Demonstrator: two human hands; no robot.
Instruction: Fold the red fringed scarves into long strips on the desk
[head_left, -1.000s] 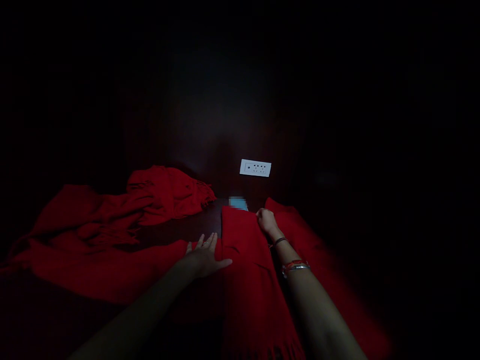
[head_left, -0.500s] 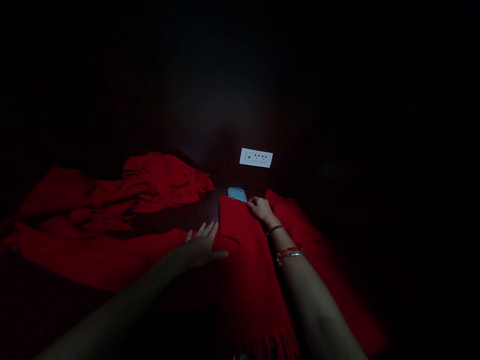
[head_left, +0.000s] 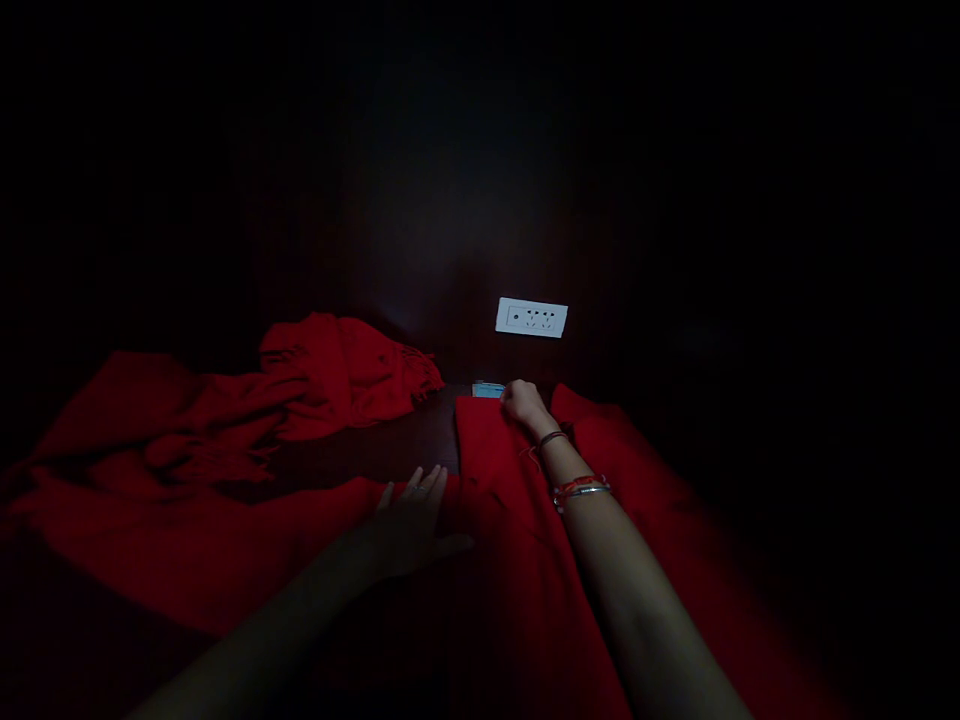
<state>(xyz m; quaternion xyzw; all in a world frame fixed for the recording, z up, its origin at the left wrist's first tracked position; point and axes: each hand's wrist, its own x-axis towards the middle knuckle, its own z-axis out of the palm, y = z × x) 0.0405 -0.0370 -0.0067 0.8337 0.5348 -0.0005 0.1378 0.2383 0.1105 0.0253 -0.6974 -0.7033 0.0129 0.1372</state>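
Red cloth [head_left: 525,530] — left hand [head_left: 411,525] spread, right hand [head_left: 526,405] pinching its far edge.
Pale-blue screen [head_left: 487,391] at the right hand's ten o'clock — writing too small to read.

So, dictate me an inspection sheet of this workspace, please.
Surface: dark tabletop, partly covered by red fabric.
Job's things: red cloth, its far end below the wall socket.
Clutter: crumpled fringed cloth; blue-lit object, partly hidden.
Grippers: left hand spread over fabric; right hand, fingers curled at the red cloth's far end, grip unclear.
Cables: nothing seen.
Surroundings: dark wall; much too dark to tell.
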